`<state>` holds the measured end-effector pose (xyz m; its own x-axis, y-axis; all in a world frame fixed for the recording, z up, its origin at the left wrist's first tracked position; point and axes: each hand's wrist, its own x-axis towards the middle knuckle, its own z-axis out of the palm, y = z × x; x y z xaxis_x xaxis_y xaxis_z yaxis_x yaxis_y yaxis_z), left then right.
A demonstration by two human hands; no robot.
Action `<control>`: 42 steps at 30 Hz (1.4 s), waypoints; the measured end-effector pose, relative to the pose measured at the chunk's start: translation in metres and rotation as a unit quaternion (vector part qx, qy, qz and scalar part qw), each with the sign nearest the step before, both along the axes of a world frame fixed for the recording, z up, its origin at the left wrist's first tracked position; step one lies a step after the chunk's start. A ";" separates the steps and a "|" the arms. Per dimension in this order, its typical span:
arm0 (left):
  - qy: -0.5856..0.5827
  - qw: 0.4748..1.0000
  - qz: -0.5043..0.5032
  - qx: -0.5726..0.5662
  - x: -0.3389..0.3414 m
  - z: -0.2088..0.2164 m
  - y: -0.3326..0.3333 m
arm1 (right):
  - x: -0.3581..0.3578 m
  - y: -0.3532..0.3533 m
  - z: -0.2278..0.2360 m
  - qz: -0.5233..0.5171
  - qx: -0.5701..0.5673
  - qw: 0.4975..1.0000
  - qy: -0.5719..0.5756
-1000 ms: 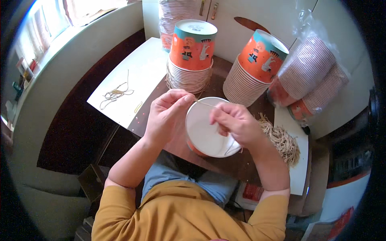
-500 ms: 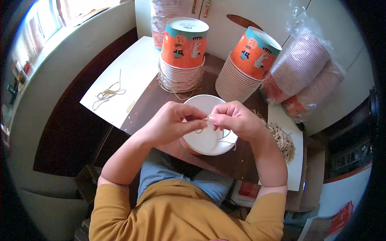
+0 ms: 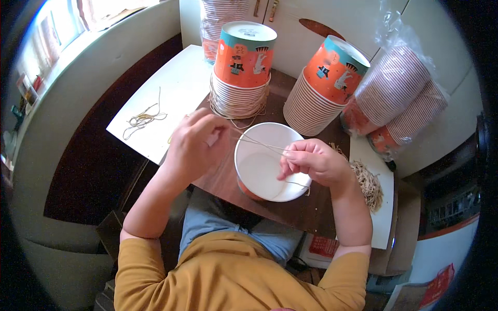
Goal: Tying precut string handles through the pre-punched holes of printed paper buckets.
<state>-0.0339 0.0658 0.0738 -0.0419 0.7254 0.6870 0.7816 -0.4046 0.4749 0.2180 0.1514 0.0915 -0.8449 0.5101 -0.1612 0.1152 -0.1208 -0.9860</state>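
Closest, on the near side of the open bucket (image 3: 259,173), are the person's mustard shirt (image 3: 233,269) and pale blue trousers (image 3: 207,223). The bucket itself stands mouth up on the brown tabletop (image 3: 220,179), its inside white. Above its right part, the right hand (image 3: 315,161) pinches a thin string (image 3: 262,144) between thumb and forefinger, the other fingers curled under. Just left of the bucket, the left hand (image 3: 199,142) is blurred, its fingers bent and pinching the same string, which stretches as two fairly straight strands across the bucket's mouth; one tail crosses the bucket's near right rim. Right of the bucket lies a shaggy bundle of string (image 3: 367,184); well to its left, loose strands (image 3: 142,122) lie on a white panel (image 3: 150,88). Beyond the bucket stand two upside-down stacks, the left stack (image 3: 246,59) with string around its rims, the right stack (image 3: 321,93) leaning slightly. Farther right of the bucket sit plastic-wrapped stacks (image 3: 391,96); behind everything, white cabinet doors (image 3: 358,15).
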 end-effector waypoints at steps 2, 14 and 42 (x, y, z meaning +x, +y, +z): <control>-0.054 0.998 0.007 0.010 -0.001 0.002 0.003 | 0.005 -0.001 0.002 -0.010 -0.097 0.995 -0.013; -0.618 0.762 -0.191 -0.031 -0.018 -0.013 0.024 | 0.022 -0.011 0.015 0.026 0.250 0.946 -0.203; -0.141 0.967 -0.070 -0.199 0.021 -0.003 0.028 | -0.019 0.029 0.004 -0.159 0.504 0.841 -0.115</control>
<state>-0.0127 0.0942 0.0706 -0.0698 0.9424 0.3272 0.5490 -0.2376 0.8013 0.1987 0.1807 0.0951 -0.6450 0.6806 0.3475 0.4373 0.7016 -0.5626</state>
